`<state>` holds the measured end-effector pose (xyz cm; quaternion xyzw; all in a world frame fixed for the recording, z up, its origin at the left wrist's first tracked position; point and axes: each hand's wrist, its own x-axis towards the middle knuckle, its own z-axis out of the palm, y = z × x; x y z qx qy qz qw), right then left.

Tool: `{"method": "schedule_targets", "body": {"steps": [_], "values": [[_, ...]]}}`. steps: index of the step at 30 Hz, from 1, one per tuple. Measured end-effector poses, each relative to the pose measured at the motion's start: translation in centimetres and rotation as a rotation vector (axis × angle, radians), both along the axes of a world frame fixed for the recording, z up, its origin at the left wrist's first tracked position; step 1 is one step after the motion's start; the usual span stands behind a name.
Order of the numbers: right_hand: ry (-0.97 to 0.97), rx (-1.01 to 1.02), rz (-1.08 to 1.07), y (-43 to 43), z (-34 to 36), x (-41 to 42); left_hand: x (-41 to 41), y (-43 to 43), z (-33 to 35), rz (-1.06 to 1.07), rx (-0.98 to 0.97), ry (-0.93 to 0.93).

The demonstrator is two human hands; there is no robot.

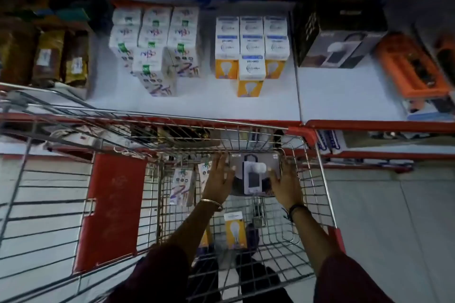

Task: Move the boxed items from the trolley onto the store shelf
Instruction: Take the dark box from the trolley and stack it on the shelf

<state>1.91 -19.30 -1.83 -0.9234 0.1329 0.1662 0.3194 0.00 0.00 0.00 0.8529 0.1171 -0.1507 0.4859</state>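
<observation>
Inside the wire trolley (320, 170), a dark box printed with a white lamp (253, 174) is gripped on both sides. My left hand (219, 179) presses its left side and my right hand (286, 186) its right side. Lower in the basket lies a yellow bulb box (235, 230), and white patterned boxes (181, 186) stand at the left. The white shelf (209, 103) ahead carries stacked white patterned boxes (155, 47), white-and-yellow bulb boxes (251, 51) and a matching dark lamp box (337, 47).
The trolley's red flap (110, 211) hangs at the left. Brown packets (49, 54) fill the shelf's left end and an orange packaged item (413, 66) lies at the right. A red shelf rail (369, 126) runs along the front edge, with a lower shelf beneath.
</observation>
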Motion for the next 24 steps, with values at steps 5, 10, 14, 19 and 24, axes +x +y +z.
{"method": "schedule_targets", "body": {"steps": [5,10,14,19,24], "values": [[0.132,0.359,-0.208,-0.4,-3.1,2.1,2.1,-0.7,-7.3,0.175,-0.053,0.303],[0.113,0.474,-0.277,-0.6,-4.6,2.4,4.0,-1.4,-6.0,0.296,-0.149,0.418],[0.108,0.424,-0.311,-0.7,-5.0,1.9,4.1,-1.0,-6.5,0.306,-0.169,0.414],[0.050,0.425,-0.283,-0.9,-3.7,0.5,2.6,-0.4,-4.4,0.345,-0.233,0.355],[-0.069,0.465,-0.207,-0.4,1.5,-1.7,0.3,0.6,1.8,0.358,-0.233,0.264]]}}
